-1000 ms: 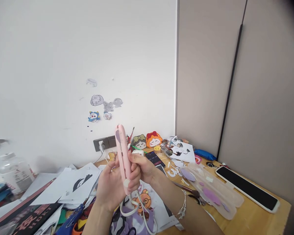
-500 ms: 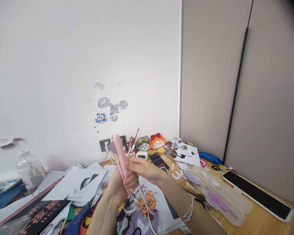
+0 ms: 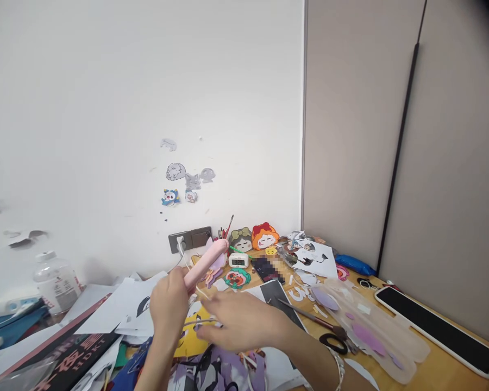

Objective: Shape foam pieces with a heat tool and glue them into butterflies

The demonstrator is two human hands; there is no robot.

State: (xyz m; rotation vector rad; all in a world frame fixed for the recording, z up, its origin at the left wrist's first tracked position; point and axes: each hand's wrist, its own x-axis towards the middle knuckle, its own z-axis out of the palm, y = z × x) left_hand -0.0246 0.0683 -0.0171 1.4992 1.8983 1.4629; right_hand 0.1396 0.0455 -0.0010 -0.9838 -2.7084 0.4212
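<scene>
My left hand is closed around the lower end of a long pink device, which tilts up and to the right over the desk. A pale purple paper piece shows at its upper end. A white cable hangs from the device's base. My right hand is below and right of it, blurred, with its fingers at the cable. Colourful paper cut-outs lie under both hands.
Scissors and a clear plastic sheet with purple pieces lie to the right, beside a phone near the desk edge. A wall socket, small clock, plastic bottle and paper sheets crowd the back and left.
The pink device has tipped from upright to slanting right and moved lower. My right hand left the device and dropped down to the cable. The camera has shifted slightly.
</scene>
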